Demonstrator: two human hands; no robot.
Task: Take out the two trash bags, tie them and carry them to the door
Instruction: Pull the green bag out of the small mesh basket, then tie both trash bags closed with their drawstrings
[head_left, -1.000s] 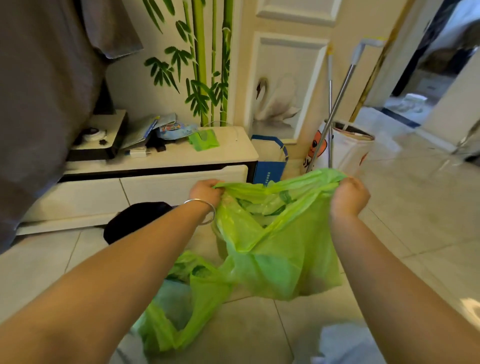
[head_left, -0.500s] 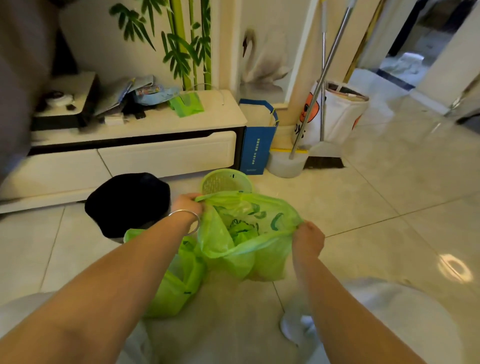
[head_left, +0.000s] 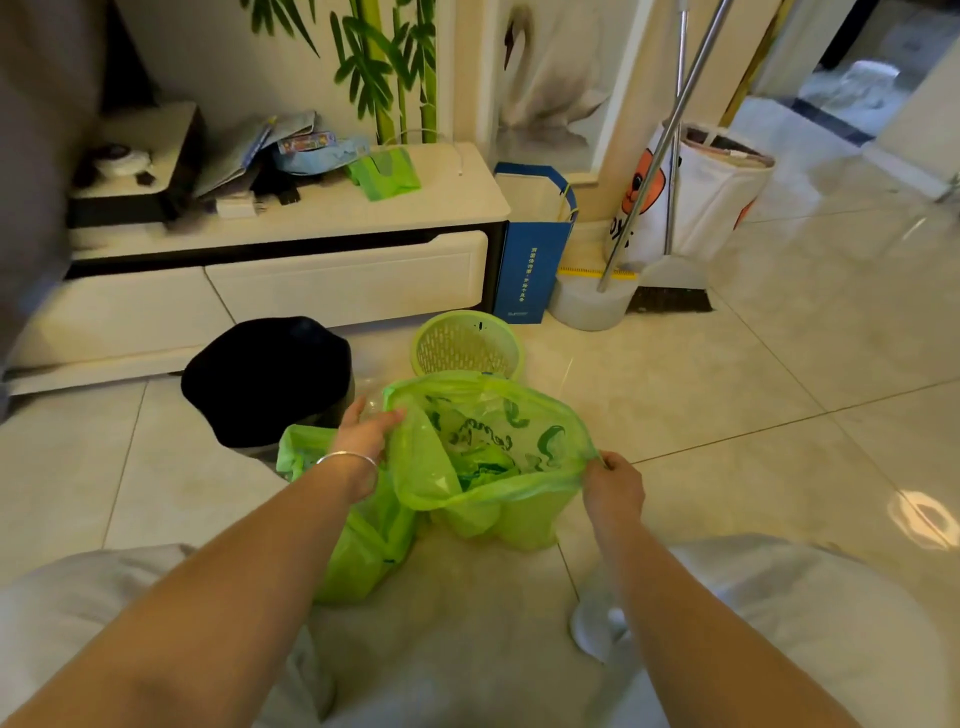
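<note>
A green trash bag (head_left: 519, 519) stands on the tiled floor in front of me, its mouth stretched wide with rubbish showing inside. My left hand (head_left: 366, 431), with a bracelet on the wrist, pinches the left side of the rim. My right hand (head_left: 613, 486) grips the right side of the rim. A second green trash bag (head_left: 353, 551) lies slumped on the floor just left of the first one, partly behind my left forearm.
A black bin (head_left: 265, 379) and a small green mesh bin (head_left: 467, 345) stand behind the bags. A low white cabinet (head_left: 337, 280) runs along the wall. A blue paper bag (head_left: 535, 249), a dustpan and broom (head_left: 670, 291) and a white printed bag (head_left: 722, 202) stand at the right.
The bag held up at chest height has come down to the floor beside the other one. Both hands keep hold of its rim and the mouth is pulled wider.
</note>
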